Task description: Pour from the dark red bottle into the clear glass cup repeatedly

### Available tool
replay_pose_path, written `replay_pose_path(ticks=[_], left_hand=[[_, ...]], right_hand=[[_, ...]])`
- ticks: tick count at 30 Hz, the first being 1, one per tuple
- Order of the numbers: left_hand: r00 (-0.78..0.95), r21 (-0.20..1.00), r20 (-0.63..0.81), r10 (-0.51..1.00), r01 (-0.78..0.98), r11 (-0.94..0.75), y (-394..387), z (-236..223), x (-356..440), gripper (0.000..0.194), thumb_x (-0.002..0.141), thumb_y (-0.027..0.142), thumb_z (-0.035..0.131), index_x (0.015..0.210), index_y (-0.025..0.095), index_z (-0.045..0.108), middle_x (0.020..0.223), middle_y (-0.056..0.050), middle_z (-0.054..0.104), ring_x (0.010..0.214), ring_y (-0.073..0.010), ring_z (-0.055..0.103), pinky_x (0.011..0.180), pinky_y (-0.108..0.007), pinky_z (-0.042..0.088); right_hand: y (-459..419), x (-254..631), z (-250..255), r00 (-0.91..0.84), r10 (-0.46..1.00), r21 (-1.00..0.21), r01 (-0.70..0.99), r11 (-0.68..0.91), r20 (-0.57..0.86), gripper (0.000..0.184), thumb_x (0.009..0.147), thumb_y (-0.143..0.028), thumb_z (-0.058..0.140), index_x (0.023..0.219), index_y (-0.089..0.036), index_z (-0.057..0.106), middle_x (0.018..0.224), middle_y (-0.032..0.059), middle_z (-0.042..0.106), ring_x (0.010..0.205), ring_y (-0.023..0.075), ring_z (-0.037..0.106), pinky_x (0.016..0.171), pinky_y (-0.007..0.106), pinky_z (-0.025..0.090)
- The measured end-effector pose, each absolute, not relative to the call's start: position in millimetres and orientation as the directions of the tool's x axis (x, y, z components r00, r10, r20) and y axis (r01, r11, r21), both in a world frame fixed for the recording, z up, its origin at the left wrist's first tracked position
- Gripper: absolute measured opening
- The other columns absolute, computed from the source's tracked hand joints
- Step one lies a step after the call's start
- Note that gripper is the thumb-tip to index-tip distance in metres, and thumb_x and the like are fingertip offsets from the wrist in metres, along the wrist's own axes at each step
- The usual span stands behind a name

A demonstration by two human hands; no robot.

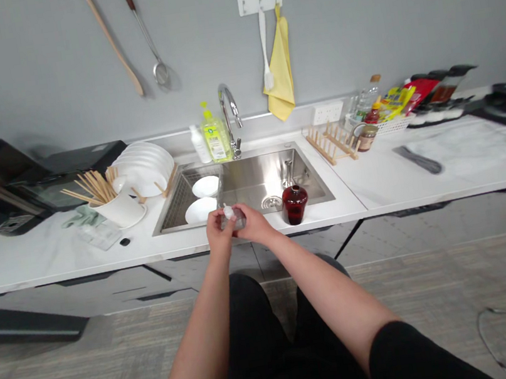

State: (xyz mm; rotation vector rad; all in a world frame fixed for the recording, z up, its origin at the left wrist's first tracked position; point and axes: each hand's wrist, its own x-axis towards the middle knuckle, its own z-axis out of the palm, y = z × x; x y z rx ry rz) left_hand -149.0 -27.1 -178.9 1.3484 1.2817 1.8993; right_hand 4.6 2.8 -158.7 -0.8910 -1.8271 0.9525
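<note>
Over the front edge of the sink (256, 179), my left hand (218, 234) and my right hand (253, 224) are closed around a small clear bottle (239, 219) with a white top. The fingers of my left hand are by the white top, while my right hand wraps the bottle's right side; its lower part is hidden by my hands. To the right, a dark red glass bottle (294, 205) stands upright on the counter's front strip, with no cap on its neck. Two white bowls (203, 209) sit in the sink's left part, just beyond my left hand.
Behind the sink stand a faucet (229, 117), a yellow-green soap bottle (215, 137) and a white bottle (199, 145). White plates (145, 164) and a chopstick holder (122, 210) are on the left. A wooden rack (332, 143) and a jar (367, 137) are on the right.
</note>
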Motion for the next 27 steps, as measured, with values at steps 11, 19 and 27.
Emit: replay_pose_path(ticks=[11, 19, 27], left_hand=[[-0.399, 0.890, 0.452, 0.798, 0.147, -0.431, -24.2, -179.7, -149.4, 0.044, 0.095, 0.066, 0.081, 0.107, 0.024, 0.076, 0.104, -0.006, 0.074, 0.102, -0.0257, 0.070, 0.100, -0.041, 0.057], [-0.432, 0.899, 0.435, 0.790, 0.156, -0.409, -24.6, -183.0, -147.3, 0.044, 0.091, 0.062, 0.086, 0.109, 0.024, 0.073, 0.105, -0.005, 0.076, 0.099, -0.0243, 0.073, 0.098, -0.040, 0.059], [-0.424, 0.907, 0.418, 0.803, 0.146, -0.395, -24.9, -183.9, -147.4, 0.044, 0.089, 0.062, 0.087, 0.108, 0.024, 0.073, 0.102, -0.005, 0.076, 0.096, -0.0240, 0.072, 0.094, -0.039, 0.060]], right_hand=[[0.4, 5.7, -153.8, -0.374, 0.864, -0.878, 0.205, 0.432, 0.338, 0.081, 0.067, -0.029, 0.100, 0.142, -0.025, 0.068, 0.135, 0.0095, 0.081, 0.121, 0.0315, 0.080, 0.110, 0.047, 0.062], [1.6, 6.7, -154.5, -0.380, 0.852, -0.862, 0.214, 0.460, 0.360, 0.080, 0.069, -0.028, 0.098, 0.143, -0.025, 0.068, 0.137, 0.0097, 0.080, 0.121, 0.0318, 0.079, 0.109, 0.046, 0.062], [1.7, 7.1, -156.0, -0.382, 0.849, -0.862, 0.206, 0.464, 0.366, 0.081, 0.069, -0.029, 0.096, 0.145, -0.025, 0.068, 0.138, 0.0103, 0.079, 0.123, 0.0323, 0.078, 0.112, 0.047, 0.061]])
